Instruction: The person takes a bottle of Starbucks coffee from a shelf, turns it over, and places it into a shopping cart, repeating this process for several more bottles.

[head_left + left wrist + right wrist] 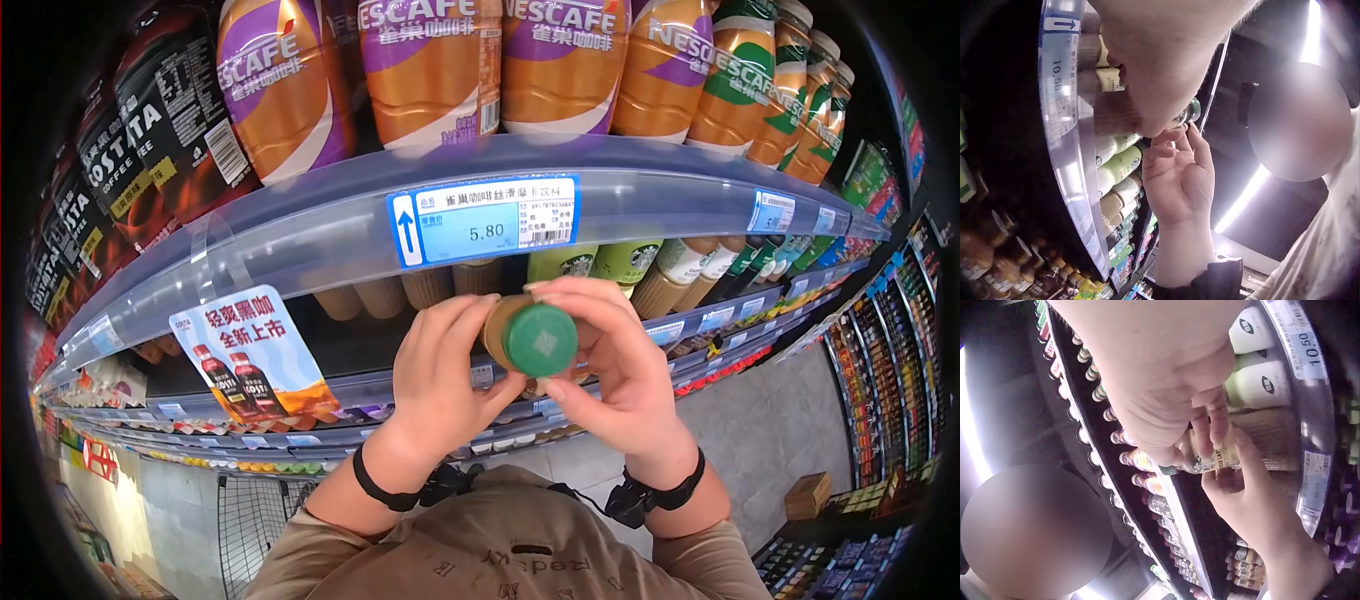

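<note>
A coffee drink bottle with a green cap (540,340) is held between both hands in front of the shelf, its cap facing up toward the head camera. My left hand (437,372) grips the bottle's left side, fingers bent around its body. From the other side my right hand (622,372) holds it with thumb and fingers near the cap. The right wrist view shows a pale label on the bottle (1225,456) with part of the word "latte", between my right hand (1154,387) and my left hand (1254,503). Fingers hide much of the body.
Nescafé bottles (432,70) line the upper shelf, with dark Costa bottles (170,100) at left. A price tag (490,222) reads 5.80. Green Starbucks bottles (625,262) stand on the shelf below. A hanging promotional card (255,352) and a cart (262,520) are at left.
</note>
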A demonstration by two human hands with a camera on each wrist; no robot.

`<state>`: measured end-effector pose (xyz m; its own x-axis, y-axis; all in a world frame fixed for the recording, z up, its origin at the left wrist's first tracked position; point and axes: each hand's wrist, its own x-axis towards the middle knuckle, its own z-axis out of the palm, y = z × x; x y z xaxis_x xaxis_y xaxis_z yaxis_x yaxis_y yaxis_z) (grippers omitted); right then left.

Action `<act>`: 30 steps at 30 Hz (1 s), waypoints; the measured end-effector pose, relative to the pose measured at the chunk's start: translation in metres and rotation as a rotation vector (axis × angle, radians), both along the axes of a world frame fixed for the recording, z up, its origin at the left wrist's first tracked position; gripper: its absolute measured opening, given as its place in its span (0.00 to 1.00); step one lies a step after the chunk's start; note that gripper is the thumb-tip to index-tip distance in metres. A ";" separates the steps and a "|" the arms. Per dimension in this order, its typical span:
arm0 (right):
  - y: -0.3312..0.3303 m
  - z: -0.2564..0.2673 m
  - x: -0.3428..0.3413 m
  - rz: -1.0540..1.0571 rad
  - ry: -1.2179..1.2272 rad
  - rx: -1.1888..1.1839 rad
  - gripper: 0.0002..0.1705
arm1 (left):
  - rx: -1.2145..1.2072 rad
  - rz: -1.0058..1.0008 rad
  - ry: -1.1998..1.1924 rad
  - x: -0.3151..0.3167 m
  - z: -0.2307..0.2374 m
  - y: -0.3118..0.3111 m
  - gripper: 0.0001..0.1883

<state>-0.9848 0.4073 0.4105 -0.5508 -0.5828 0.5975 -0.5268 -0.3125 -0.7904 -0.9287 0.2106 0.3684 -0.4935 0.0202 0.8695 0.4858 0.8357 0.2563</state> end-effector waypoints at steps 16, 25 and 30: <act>0.049 -0.016 0.076 0.178 0.394 0.004 0.31 | -0.110 0.054 0.171 0.111 -0.018 0.056 0.40; 0.082 -0.062 0.138 0.542 0.050 0.233 0.32 | -0.034 0.128 -0.293 0.237 -0.061 0.103 0.36; 0.071 -0.081 0.173 0.798 -0.239 0.346 0.27 | 0.075 0.080 -0.750 0.307 -0.058 0.107 0.35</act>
<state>-0.8122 0.4780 0.3292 0.0074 -0.9709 0.2395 -0.0652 -0.2394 -0.9687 -0.6212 0.3177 0.3102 -0.9506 -0.0867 0.2981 0.0975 0.8282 0.5519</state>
